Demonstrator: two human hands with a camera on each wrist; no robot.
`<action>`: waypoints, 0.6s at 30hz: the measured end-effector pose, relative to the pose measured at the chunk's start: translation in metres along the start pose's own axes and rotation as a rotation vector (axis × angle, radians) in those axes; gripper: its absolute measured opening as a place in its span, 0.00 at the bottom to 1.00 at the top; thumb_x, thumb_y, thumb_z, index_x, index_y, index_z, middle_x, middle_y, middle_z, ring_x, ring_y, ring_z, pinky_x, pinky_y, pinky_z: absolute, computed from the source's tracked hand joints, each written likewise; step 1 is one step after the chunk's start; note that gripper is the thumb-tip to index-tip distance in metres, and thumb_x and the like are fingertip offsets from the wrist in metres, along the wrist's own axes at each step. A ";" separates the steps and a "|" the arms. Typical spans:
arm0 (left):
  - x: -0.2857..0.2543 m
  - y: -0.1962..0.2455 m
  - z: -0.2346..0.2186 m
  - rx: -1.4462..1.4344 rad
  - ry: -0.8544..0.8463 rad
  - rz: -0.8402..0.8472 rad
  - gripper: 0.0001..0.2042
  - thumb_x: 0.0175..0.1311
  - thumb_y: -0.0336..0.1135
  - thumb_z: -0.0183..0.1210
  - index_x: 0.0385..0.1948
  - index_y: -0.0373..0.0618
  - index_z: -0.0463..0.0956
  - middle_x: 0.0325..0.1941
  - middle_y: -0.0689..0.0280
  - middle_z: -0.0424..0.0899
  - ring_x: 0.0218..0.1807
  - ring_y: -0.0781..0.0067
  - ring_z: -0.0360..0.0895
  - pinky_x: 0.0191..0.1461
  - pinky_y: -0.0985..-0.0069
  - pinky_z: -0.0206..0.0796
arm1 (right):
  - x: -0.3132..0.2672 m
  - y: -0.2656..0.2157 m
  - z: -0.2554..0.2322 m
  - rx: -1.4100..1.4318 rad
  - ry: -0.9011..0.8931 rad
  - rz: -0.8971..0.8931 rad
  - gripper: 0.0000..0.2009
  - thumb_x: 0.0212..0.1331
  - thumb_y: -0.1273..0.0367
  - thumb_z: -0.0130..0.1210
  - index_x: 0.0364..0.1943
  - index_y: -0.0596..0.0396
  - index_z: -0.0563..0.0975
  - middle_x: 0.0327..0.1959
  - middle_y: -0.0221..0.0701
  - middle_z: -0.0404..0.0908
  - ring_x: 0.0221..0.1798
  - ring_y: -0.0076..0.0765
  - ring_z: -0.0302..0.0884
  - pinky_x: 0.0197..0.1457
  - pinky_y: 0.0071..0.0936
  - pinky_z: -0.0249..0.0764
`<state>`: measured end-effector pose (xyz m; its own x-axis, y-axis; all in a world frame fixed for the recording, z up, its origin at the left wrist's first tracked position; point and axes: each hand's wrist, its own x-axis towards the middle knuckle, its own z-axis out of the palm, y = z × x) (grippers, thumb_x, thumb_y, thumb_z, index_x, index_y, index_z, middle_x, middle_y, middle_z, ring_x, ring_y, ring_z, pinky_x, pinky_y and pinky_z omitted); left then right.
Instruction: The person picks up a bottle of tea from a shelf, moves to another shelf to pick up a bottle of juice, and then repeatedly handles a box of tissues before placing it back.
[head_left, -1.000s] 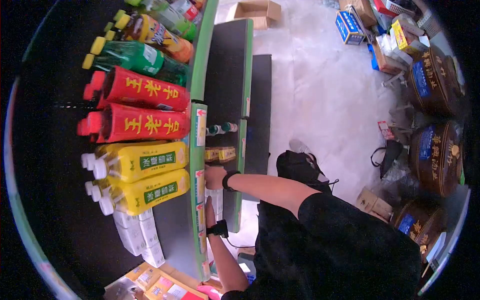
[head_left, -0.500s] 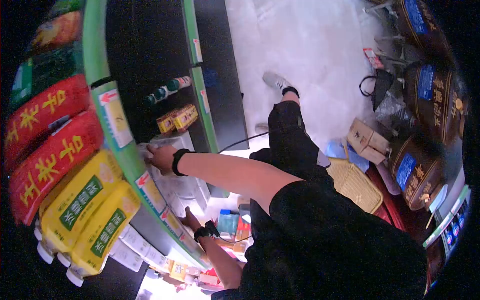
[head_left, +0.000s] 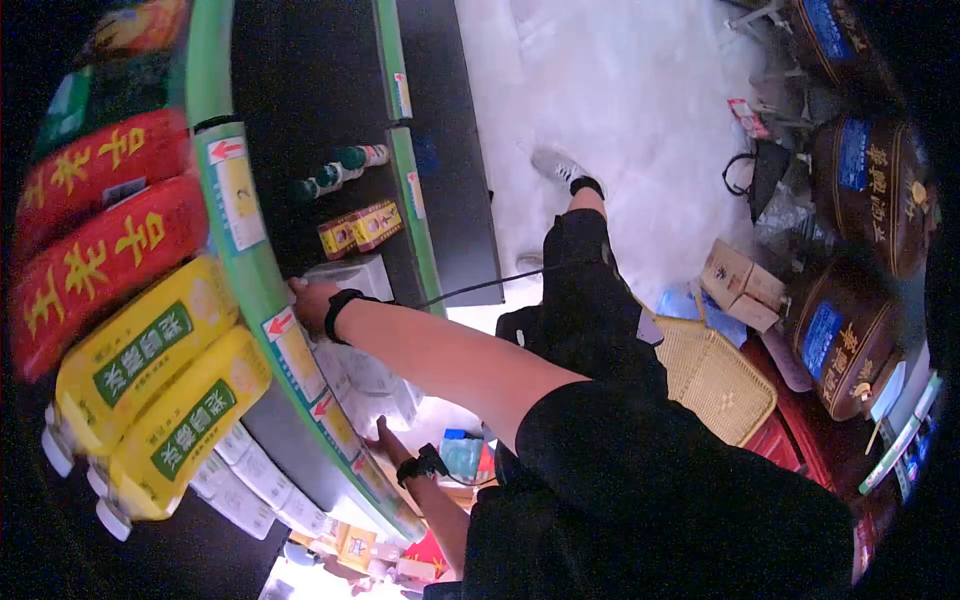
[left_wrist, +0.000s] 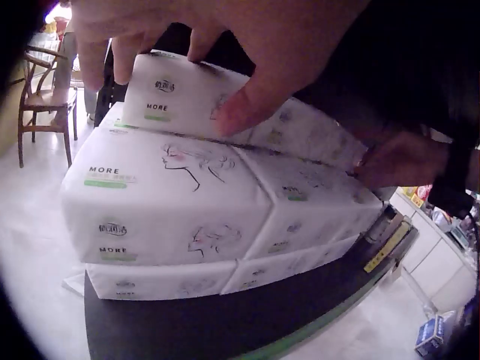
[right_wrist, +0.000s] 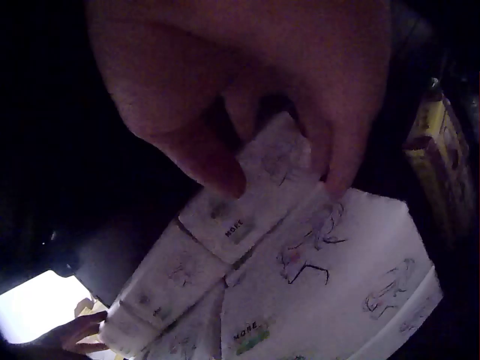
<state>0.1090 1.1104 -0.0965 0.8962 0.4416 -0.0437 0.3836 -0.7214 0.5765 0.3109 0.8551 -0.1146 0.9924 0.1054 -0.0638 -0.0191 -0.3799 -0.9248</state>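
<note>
White soft packs of facial tissue (left_wrist: 165, 199), printed with a line-drawn face and "MORE", stand stacked on a lower shelf. In the left wrist view my left hand (left_wrist: 247, 45) comes over one end of the top row, thumb on the front face of a tissue pack (left_wrist: 176, 94) and fingers over its top edge. My right hand (right_wrist: 255, 82) holds the other end of that row, with its thumb on one side of a tissue pack (right_wrist: 244, 217) and fingers on the other. In the head view the right hand (head_left: 315, 302) and left hand (head_left: 390, 440) reach under the upper shelf.
The upper shelf's green edge (head_left: 285, 300) overhangs the hands. Yellow drink bottles (head_left: 150, 345) and red bottles (head_left: 115, 240) fill that shelf. Small yellow boxes (head_left: 360, 228) stand beside the tissue stack. A cable (head_left: 480, 285) crosses near the right arm. Behind are a woven basket (head_left: 715, 380) and brown jars (head_left: 840, 330).
The head view has tilted toward the lower shelf, bringing the tissue stack and more of both hands into sight. Over the last half second the hands stay at the stack with only slight shifts.
</note>
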 end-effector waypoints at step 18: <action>-0.044 -0.040 -0.007 0.050 -0.031 -0.025 0.20 0.61 0.41 0.62 0.52 0.40 0.75 0.46 0.50 0.81 0.49 0.47 0.78 0.56 0.64 0.70 | -0.087 0.022 -0.082 -0.153 -0.115 -0.104 0.21 0.51 0.66 0.55 0.51 0.59 0.75 0.51 0.48 0.78 0.55 0.54 0.75 0.61 0.44 0.71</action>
<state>0.0532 1.1237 -0.1125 0.8925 0.4434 -0.0828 0.4155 -0.7366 0.5337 0.2339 0.7623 -0.0989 0.9673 0.2528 -0.0214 0.1106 -0.4958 -0.8614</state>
